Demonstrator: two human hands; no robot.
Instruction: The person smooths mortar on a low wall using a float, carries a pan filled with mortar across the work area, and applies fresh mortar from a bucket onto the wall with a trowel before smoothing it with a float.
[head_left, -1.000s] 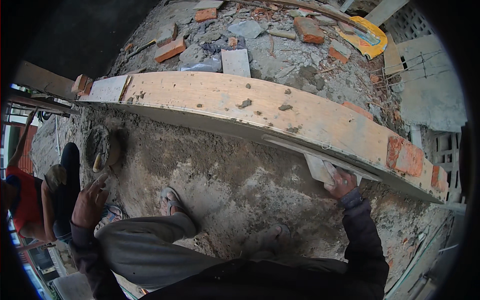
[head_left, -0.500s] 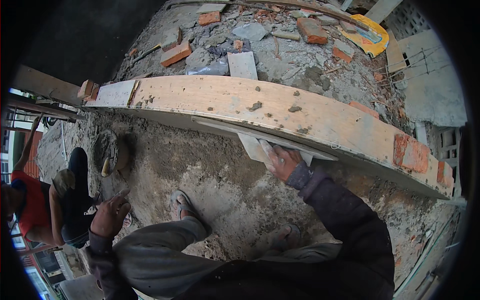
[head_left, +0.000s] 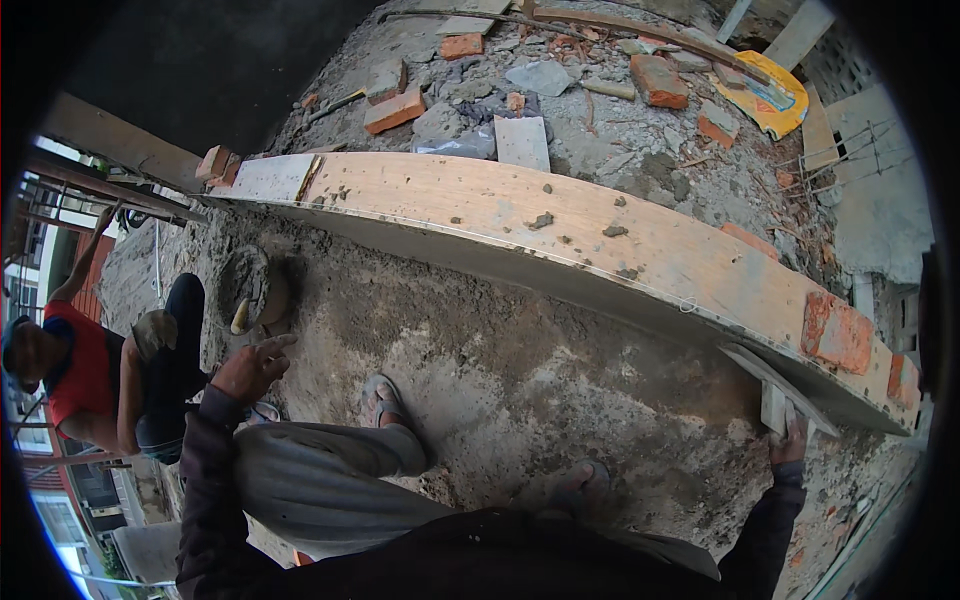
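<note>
At the far right, my right hand (head_left: 789, 437) is closed around the handle of a long, flat plastering float (head_left: 797, 393). The float's blade lies along the plastered side of a low wall (head_left: 600, 308), close to its right end. A pale wooden board (head_left: 450, 185) tops the wall, with blobs of mortar on it. My left hand (head_left: 252, 371) hangs in the air on the left, its fingers stretched out and nothing in it. Just beyond it is a mortar bucket (head_left: 262, 283) with a tool handle (head_left: 240, 316) sticking up from it.
A person in a red top (head_left: 85, 375) sits at the left. Brick pieces (head_left: 837, 330) rest on the board's right end, and another brick (head_left: 217, 165) at its left end. Behind the wall lie rubble, bricks (head_left: 658, 80) and a yellow sack (head_left: 770, 100). My sandalled feet (head_left: 385, 400) stand on rough ground.
My right hand has slid the float to the right along the wall, from near its middle to near its right end. My left hand stays raised; the view has shifted slightly.
</note>
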